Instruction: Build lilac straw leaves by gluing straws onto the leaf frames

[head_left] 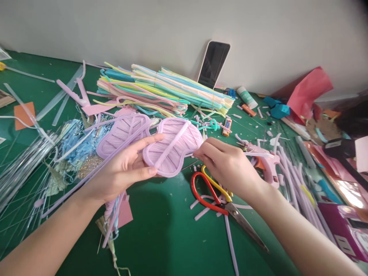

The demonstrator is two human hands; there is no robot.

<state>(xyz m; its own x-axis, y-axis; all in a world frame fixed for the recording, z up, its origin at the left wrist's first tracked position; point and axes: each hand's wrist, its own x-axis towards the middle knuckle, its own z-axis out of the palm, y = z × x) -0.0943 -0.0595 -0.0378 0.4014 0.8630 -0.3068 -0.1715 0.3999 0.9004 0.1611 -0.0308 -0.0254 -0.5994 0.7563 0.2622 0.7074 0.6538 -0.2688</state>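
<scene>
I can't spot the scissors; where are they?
In the head view, the scissors lie on the green table right of centre, beneath the right hand, with the pink glue gun to their right.

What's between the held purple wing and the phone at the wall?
Head view: the bundle of pastel straws lies between the purple wing and the phone.

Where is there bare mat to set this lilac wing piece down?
The widest bare green mat lies near you, below the lilac wing piece, between the left hand and the scissors. Crowded: straw bundle behind, silver wires left, glue gun and lilac sticks right.
</scene>
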